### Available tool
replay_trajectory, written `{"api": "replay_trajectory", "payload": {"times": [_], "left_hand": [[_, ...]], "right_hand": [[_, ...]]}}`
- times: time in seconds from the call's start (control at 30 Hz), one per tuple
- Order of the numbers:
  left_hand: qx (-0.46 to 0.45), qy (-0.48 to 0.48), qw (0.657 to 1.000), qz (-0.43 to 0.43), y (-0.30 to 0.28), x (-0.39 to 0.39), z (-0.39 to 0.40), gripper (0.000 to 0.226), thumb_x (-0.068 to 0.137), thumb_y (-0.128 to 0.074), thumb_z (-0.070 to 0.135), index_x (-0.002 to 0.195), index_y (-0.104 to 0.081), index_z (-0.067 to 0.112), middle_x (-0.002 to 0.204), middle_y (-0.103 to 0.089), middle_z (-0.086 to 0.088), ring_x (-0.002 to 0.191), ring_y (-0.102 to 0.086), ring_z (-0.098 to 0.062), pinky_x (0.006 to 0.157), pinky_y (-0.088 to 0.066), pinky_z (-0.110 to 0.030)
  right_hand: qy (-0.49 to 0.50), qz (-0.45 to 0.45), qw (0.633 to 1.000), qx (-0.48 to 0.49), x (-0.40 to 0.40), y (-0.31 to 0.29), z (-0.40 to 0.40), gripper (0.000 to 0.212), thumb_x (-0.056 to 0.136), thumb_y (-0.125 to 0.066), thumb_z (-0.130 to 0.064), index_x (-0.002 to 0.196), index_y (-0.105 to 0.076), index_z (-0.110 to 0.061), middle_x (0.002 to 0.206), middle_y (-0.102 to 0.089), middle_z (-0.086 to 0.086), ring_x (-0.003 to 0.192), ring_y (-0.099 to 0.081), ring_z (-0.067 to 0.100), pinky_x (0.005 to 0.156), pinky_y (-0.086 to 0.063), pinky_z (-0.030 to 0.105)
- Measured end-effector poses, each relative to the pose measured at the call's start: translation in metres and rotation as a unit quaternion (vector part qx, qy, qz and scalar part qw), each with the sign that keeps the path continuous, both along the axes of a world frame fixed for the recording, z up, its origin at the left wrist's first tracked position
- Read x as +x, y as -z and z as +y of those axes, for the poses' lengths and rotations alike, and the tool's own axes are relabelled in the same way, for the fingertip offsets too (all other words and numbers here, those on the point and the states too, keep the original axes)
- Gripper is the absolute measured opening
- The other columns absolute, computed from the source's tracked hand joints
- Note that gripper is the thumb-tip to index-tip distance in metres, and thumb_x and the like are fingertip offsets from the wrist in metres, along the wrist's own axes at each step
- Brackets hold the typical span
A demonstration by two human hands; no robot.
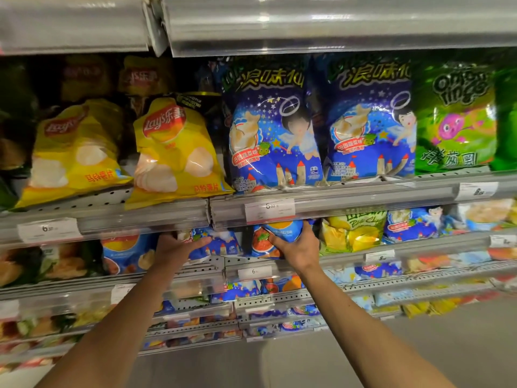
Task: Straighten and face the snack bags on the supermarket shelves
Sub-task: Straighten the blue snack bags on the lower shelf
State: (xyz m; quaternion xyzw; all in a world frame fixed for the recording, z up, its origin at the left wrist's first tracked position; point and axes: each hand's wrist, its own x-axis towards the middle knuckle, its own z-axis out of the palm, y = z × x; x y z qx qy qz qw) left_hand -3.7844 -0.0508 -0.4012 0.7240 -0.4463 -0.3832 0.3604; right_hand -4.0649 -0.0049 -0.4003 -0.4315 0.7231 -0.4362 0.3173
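A: A supermarket aisle, tiered shelves [363,189] packed with snack bags. What's the biggest thing near the 6.00 price tag [270,210]?

B: Right above it stand two blue star-print bags [275,135], upright and facing out, already faced, I'd judge. Left of them, two yellow chip bags [173,152] lean back and overhang the edge, so they likely need squaring.

A: And the hands?

B: Both work just below that tag. The right hand [296,247] has its fingers curled round a blue-and-orange bag [279,233], probably to turn its front outward. The left hand [179,247] lies with fingers straight against a small blue bag [215,243], seemingly steadying it; the shelf lip hides the bag tops, so I can't be sure.
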Motion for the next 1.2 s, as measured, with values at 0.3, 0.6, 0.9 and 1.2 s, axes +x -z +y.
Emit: {"api": "replay_trajectory", "payload": {"times": [0.3,0.6,0.9,1.2], "left_hand": [[-0.006,0.033,0.999,-0.006,-0.001,-0.025,0.006,0.047,0.06,-0.095,0.034,0.074,-0.057,0.01,0.073,-0.06,-0.003,0.07,-0.058,-0.02,0.066,-0.046,-0.033],[-0.008,0.09,0.995,0.038,-0.003,-0.116,0.008,0.058,0.06,-0.096,0.025,0.107,-0.067,0.007,0.101,-0.068,-0.005,0.092,-0.063,-0.019,0.08,-0.046,-0.027],[0.009,0.141,0.987,0.071,0.002,-0.159,0.011,0.057,0.069,-0.09,0.02,0.117,-0.065,0.004,0.113,-0.071,-0.009,0.106,-0.066,-0.024,0.088,-0.048,-0.029],[0.03,0.188,0.982,0.022,-0.012,-0.157,0.021,0.05,0.084,-0.079,0.023,0.126,-0.06,0.003,0.124,-0.066,-0.012,0.115,-0.062,-0.027,0.089,-0.045,-0.028]], "right_hand": [[-0.054,-0.068,0.996,0.002,-0.02,0.007,0.064,0.056,0.071,-0.093,-0.021,0.116,-0.061,-0.025,0.102,-0.073,-0.012,0.091,-0.07,0.001,0.084,-0.06,0.03],[0.008,-0.067,0.998,0.01,-0.078,0.015,0.125,0.053,0.068,-0.095,-0.022,0.111,-0.064,-0.028,0.092,-0.075,-0.021,0.087,-0.072,-0.001,0.076,-0.062,0.031],[0.046,-0.078,0.996,0.002,-0.109,0.007,0.141,0.055,0.068,-0.095,-0.021,0.112,-0.062,-0.023,0.101,-0.075,-0.004,0.091,-0.073,0.015,0.078,-0.063,0.048],[0.04,-0.064,0.997,-0.002,-0.094,-0.002,0.142,0.051,0.069,-0.094,-0.022,0.104,-0.059,-0.032,0.101,-0.074,-0.011,0.089,-0.072,0.004,0.076,-0.062,0.03]]}}
